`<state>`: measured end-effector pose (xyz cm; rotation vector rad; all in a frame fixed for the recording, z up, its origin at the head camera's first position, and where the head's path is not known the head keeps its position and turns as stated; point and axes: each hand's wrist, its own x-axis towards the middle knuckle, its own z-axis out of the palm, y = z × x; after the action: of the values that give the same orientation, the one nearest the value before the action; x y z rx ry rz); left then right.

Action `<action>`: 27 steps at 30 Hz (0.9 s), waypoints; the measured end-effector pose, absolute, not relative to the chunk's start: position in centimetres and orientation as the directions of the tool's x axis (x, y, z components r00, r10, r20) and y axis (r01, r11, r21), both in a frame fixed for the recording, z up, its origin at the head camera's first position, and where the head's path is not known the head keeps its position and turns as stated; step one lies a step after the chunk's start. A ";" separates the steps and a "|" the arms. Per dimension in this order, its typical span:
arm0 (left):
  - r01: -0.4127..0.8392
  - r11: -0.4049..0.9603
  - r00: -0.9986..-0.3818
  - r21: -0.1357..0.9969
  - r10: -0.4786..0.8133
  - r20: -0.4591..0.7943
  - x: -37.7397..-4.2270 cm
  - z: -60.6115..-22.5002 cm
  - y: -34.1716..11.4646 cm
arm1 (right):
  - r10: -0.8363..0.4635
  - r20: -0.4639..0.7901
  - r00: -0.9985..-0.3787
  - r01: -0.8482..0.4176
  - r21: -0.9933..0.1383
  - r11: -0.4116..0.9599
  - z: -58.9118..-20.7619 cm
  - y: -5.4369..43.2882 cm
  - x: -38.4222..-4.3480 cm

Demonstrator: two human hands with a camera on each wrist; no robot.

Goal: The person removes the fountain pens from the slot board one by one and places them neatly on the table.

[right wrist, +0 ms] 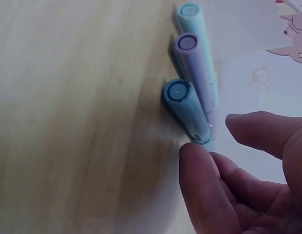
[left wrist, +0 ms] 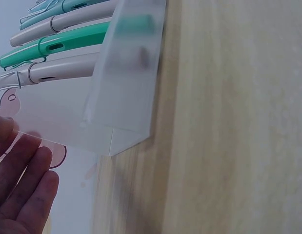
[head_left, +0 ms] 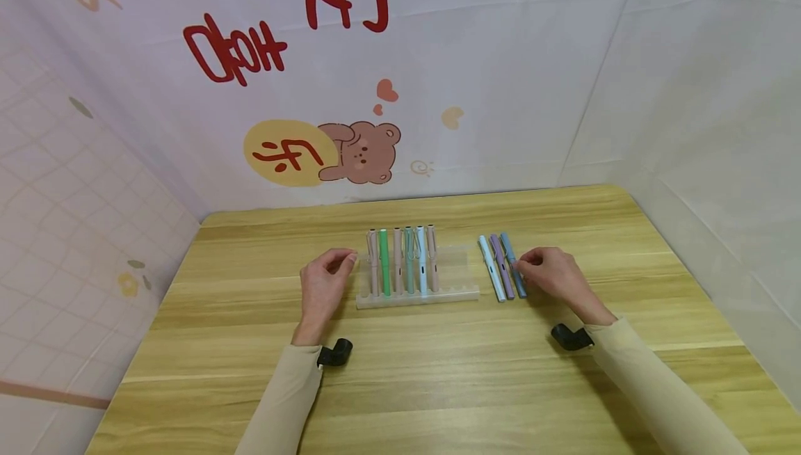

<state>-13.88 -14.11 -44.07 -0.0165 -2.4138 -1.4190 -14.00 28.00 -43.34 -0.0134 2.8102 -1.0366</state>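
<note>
Blue pen [head_left: 519, 280] is right by the right hand [head_left: 551, 273]; its thumb and first finger are apart, and I cannot tell if they touch it. The pen lies flat, clip end to 11 o'clock, other end to 5. At its 9 o'clock, a purple pen [head_left: 503, 268] and a pale pen [head_left: 491, 268] point about the same way. Left-hand fingers [left wrist: 24, 151] pinch the 9 o'clock edge of a clear stand [head_left: 459, 274]. Six pens [head_left: 409, 270] lean there, tops to 12. Under everything is a wooden counter [head_left: 407, 385]; at 12 o'clock, a bear [head_left: 369, 152] shows on the white wall [head_left: 513, 58].

We look into a curtained-off table corner

We see pale hangings [head_left: 500, 58] left, right and far, a cartoon bear [head_left: 369, 154], a wood-grain table [head_left: 438, 399].
</note>
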 end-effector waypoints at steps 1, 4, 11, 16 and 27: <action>0.180 0.501 -0.942 0.847 -0.161 0.295 -13.9 -44.1 -14.1 | -0.058 -0.116 -0.992 0.030 -0.642 0.766 -43.2 28.0 -13.9; 0.178 0.501 -0.941 0.847 -0.164 0.295 -13.9 -44.1 -14.1 | -0.053 -0.064 -0.997 0.001 -0.648 0.762 -42.9 27.9 -13.7; 0.176 0.505 -0.942 0.845 -0.164 0.294 -13.9 -44.1 -14.1 | -0.050 0.028 -0.998 -0.055 -0.687 0.724 -42.0 27.3 -13.1; 0.172 0.504 -0.944 0.846 -0.162 0.288 -13.8 -44.1 -14.1 | -0.069 0.052 -0.996 -0.085 -0.724 0.684 -41.7 26.6 -12.7; 0.168 0.506 -0.945 0.846 -0.161 0.284 -13.8 -44.0 -14.1 | -0.097 0.091 -0.991 -0.130 -0.815 0.565 -41.8 24.3 -12.2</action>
<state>-13.84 -14.06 -44.00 -0.0059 -2.4267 -1.4156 -12.18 24.29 -41.79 -0.2040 2.8104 -1.4676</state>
